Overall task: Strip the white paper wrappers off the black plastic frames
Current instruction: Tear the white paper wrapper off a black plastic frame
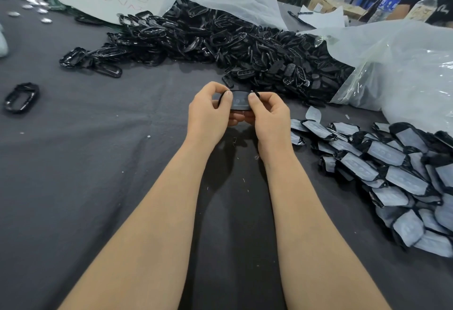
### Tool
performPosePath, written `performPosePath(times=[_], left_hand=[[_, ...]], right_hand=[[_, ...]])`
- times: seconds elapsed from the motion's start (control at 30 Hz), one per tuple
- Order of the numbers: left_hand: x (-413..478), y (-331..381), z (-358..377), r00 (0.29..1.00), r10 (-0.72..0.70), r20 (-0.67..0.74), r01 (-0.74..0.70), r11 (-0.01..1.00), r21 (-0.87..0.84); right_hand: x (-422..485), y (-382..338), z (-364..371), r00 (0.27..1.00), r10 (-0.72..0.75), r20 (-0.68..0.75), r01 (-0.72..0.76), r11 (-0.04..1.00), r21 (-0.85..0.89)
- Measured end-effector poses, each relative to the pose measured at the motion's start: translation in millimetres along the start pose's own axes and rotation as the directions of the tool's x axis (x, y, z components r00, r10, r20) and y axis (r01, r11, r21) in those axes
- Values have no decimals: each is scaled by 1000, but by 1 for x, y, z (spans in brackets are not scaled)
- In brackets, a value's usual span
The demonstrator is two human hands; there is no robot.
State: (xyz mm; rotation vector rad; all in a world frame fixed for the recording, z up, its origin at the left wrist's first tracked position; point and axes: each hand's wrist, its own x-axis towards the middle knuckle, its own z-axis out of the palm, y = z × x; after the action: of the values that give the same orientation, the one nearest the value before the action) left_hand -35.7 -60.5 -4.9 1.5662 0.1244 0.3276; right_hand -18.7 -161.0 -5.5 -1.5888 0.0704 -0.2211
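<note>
Holding the frame (239,102) up off the bench (98,162), you've got it in front of the heap of bare frames (220,39), w/ the left hand (208,113) pinching one end and the right hand (268,116) pinching the other. The fingers (227,96) are curled tight on the rim and both thumbs sit on top. Main risk, as I judge it: the face of the piece reads dark grey, not white, so I can't tell whether the wrapper is on, half off or gone (the thumbs cover both ends). If a scrap is left under a thumb, it could tear and stay stuck to the plastic, esp. if you pull fast or at an angle. Second risk: it's a thin frame held by two opposed pinches, so twist or bend it too hard and it may flex or snap. Third: a slip would drop it toward the bare heap just beyond, where a part-wrapped piece would be hard to find again. Also mind the sorting. The pile of wrapped frames (397,177) lies near your right forearm, and a stray elbow could scatter them or mix them w/ finished ones.
</note>
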Motion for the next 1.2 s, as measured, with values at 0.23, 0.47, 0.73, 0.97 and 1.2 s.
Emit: performPosePath(times=[0.23,0.47,0.73,0.97,1.2], left_hand=[[-1,-1,2,999,40,-6,-39,994,98],[-1,-2,0,995,1,100,-15,989,145],[2,-3,-1,997,-52,60,51,998,22],[1,-3,0,993,-48,108,47,999,12],[0,-2,0,997,-14,82,9,997,71]], right_hand=[[-1,3,3,990,-133,-54,110,946,-303],[0,1,1,990,-97,-99,63,951,-303],[-6,-1,-2,992,-117,36,122,951,-284],[-3,0,-7,998,-57,31,62,983,-171],[-5,-1,-4,999,-41,15,43,981,-187]])
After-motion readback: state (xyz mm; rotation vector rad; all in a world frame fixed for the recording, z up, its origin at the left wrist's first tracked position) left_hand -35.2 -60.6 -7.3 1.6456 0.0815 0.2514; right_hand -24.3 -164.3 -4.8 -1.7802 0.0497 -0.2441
